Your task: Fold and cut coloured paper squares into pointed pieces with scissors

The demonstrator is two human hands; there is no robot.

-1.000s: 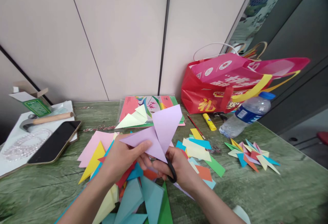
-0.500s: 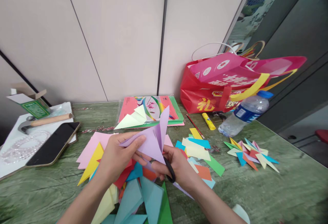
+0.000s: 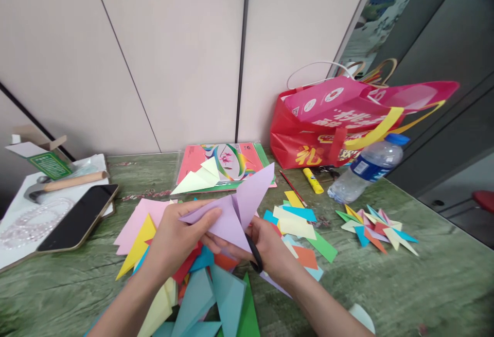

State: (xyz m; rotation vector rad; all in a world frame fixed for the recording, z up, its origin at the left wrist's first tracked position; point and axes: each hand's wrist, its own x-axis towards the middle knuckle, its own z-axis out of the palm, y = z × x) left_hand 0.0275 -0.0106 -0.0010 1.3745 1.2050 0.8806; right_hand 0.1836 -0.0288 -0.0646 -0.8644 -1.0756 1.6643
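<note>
My left hand [image 3: 189, 226] pinches a folded sheet of lilac paper [image 3: 222, 222] between thumb and fingers. A flap of that paper stands up and leans to the right. My right hand [image 3: 268, 242] is closed around the black handle of a pair of scissors [image 3: 254, 254] at the paper's right side; the blades are hidden behind the paper. Below my hands lie folded teal papers [image 3: 196, 296], a green sheet [image 3: 249, 308] and pale yellow pieces [image 3: 156, 308]. Pink paper [image 3: 135, 224] and a yellow folded piece [image 3: 137, 249] lie by my left wrist.
Cut paper strips [image 3: 295, 222] and a folded paper star [image 3: 378, 226] lie to the right. Behind them are a glue stick [image 3: 313, 181], a water bottle [image 3: 366, 170] and a red bag [image 3: 328, 126]. A phone [image 3: 79, 217] and hammer [image 3: 65, 183] lie left. A paper pack [image 3: 185, 164] lies behind.
The upright lilac flap has swung outward to the right and opened wider. Both hands keep their hold in nearly the same place, and the view has shifted slightly.
</note>
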